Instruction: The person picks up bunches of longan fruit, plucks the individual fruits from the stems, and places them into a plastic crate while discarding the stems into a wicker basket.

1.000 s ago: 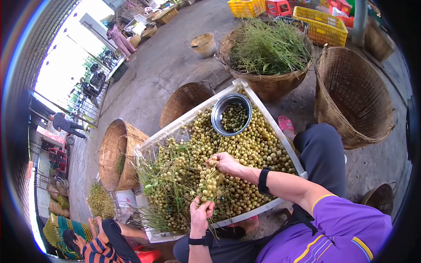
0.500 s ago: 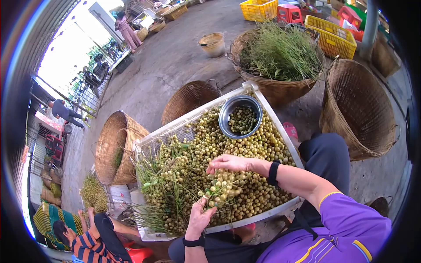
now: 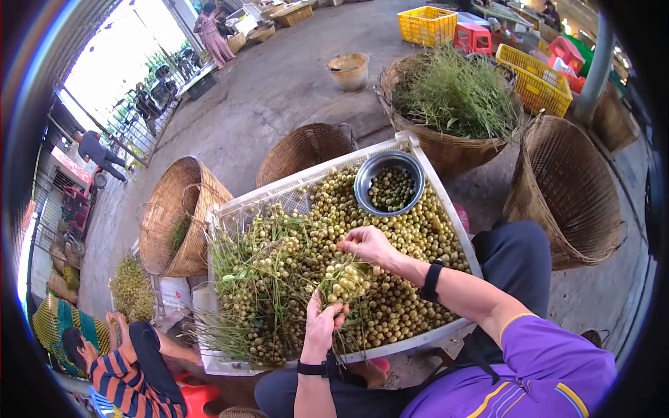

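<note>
The left hand (image 3: pixel 323 326) is clamped on a longan-like fruit cluster (image 3: pixel 348 280), at its one o'clock, above the plastic crate (image 3: pixel 293 182); whether the right hand (image 3: pixel 374 246) pinches anything, I cannot tell. Gentle twisting should spare the fruit.

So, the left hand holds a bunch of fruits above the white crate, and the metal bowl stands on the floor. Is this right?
Wrong place: the head view shows the metal bowl resting in the white crate, on loose fruits. The left hand holds a bunch of fruits above the crate.
</note>
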Tool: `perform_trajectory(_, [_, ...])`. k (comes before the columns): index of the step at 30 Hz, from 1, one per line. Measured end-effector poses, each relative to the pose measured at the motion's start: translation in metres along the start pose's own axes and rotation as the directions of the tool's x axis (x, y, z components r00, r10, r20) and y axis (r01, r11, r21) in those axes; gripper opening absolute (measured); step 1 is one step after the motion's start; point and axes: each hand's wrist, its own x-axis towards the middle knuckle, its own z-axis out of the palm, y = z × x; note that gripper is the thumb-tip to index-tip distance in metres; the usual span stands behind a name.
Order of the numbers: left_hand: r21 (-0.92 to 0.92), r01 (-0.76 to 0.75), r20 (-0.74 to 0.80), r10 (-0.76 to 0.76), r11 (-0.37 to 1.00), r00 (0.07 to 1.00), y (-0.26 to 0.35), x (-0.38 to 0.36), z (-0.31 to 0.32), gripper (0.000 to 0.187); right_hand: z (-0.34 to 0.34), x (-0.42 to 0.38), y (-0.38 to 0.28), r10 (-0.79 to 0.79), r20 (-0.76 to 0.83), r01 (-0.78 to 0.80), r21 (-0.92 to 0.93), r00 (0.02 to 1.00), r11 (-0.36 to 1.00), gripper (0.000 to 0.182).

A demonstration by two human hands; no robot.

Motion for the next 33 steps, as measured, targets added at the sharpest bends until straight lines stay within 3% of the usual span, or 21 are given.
perform_trajectory(1, [-0.050, 0.041, 0.024, -0.040, 0.998, 0.999, 0.001, 0.001, 0.001, 0.025, -0.003, 0.005, 0.004, 0.063, -0.022, -0.059, 0.129, 0.998, 0.990, 0.029])
perform_trajectory(3, [-0.064, 0.050, 0.014, -0.049, 0.997, 0.999, 0.003, -0.002, 0.001, 0.026, -0.013, 0.013, 0.011, 0.111, -0.063, -0.098, 0.180, 0.992, 0.979, 0.029])
perform_trajectory(4, [-0.085, 0.056, 0.046, -0.052, 0.995, 0.998, 0.002, -0.004, -0.005, 0.027, -0.014, 0.018, 0.019, 0.078, -0.024, -0.065, 0.346, 0.997, 0.936, 0.027])
perform_trajectory(7, [-0.166, 0.060, 0.098, -0.044, 0.984, 0.994, 0.002, -0.006, -0.016, 0.027, -0.031, 0.007, 0.005, 0.087, 0.201, -0.137, 0.250, 0.976, 0.958, 0.031])
perform_trajectory(9, [-0.317, 0.140, 0.143, -0.099, 0.938, 0.985, -0.004, -0.001, -0.025, 0.022, -0.036, 0.000, 0.000, -0.036, 0.469, -0.114, 0.288, 0.882, 0.951, 0.052])
perform_trajectory(10, [-0.324, 0.154, 0.188, -0.096, 0.933, 0.977, -0.007, 0.004, -0.029, 0.014, -0.037, -0.005, -0.005, -0.037, 0.470, -0.112, 0.285, 0.882, 0.952, 0.052])
perform_trajectory(13, [-0.398, 0.198, 0.271, -0.091, 0.896, 0.958, -0.011, 0.013, -0.031, 0.008, -0.034, -0.016, -0.016, -0.234, 0.656, 0.042, 0.294, 0.717, 0.955, 0.070])
perform_trajectory(15, [-0.404, 0.208, 0.269, -0.101, 0.891, 0.958, -0.010, 0.016, -0.029, 0.007, -0.025, -0.018, -0.015, -0.318, 0.606, 0.196, 0.261, 0.730, 0.945, 0.064])
perform_trajectory(16, [-0.377, 0.200, 0.231, -0.118, 0.905, 0.966, -0.008, 0.016, -0.027, 0.006, -0.024, -0.017, -0.014, -0.316, 0.608, 0.193, 0.260, 0.728, 0.946, 0.064])
perform_trajectory(18, [-0.289, 0.203, 0.158, -0.163, 0.936, 0.974, -0.005, 0.018, -0.027, 0.005, -0.024, -0.016, -0.014, -0.202, 0.561, 0.323, -0.125, 0.803, 0.938, 0.053])
perform_trajectory(19, [-0.289, 0.204, 0.158, -0.164, 0.935, 0.974, -0.004, 0.018, -0.025, 0.005, -0.025, -0.016, -0.016, -0.201, 0.561, 0.322, -0.124, 0.803, 0.939, 0.053])
perform_trajectory(21, [-0.127, 0.180, 0.046, -0.176, 0.975, 0.983, 0.000, 0.015, -0.020, 0.005, -0.029, -0.016, -0.020, -0.345, 0.501, 0.595, -0.519, 0.794, 0.614, 0.041])
perform_trajectory(23, [-0.087, 0.155, 0.031, -0.153, 0.984, 0.988, 0.005, 0.012, -0.016, 0.006, -0.032, -0.018, -0.025, -0.367, 0.457, 0.586, -0.618, 0.810, 0.524, 0.029])
perform_trajectory(25, [-0.016, 0.128, -0.028, -0.128, 0.992, 0.991, 0.010, 0.011, -0.014, 0.008, -0.029, -0.016, -0.024, -0.385, 0.455, 0.594, -0.660, 0.803, 0.460, 0.027])
perform_trajectory(28, [-0.016, 0.123, -0.028, -0.123, 0.992, 0.992, 0.014, 0.007, -0.023, 0.009, -0.024, -0.012, -0.017, -0.492, 0.345, 0.585, -0.636, 0.799, 0.504, 0.028])
perform_trajectory(29, [-0.009, 0.120, -0.021, -0.120, 0.993, 0.993, 0.014, 0.005, -0.026, 0.009, -0.027, -0.012, -0.015, -0.420, 0.343, 0.535, -0.653, 0.840, 0.537, 0.032])
perform_trajectory(31, [-0.032, 0.145, -0.012, -0.146, 0.989, 0.989, 0.014, 0.002, -0.026, 0.008, -0.026, -0.009, -0.012, -0.506, 0.397, 0.636, -0.585, 0.766, 0.504, 0.039])
perform_trajectory(33, [-0.101, 0.153, 0.011, -0.153, 0.983, 0.988, 0.010, 0.003, -0.031, 0.008, -0.026, -0.015, -0.017, -0.432, 0.386, 0.572, -0.657, 0.815, 0.491, 0.038])
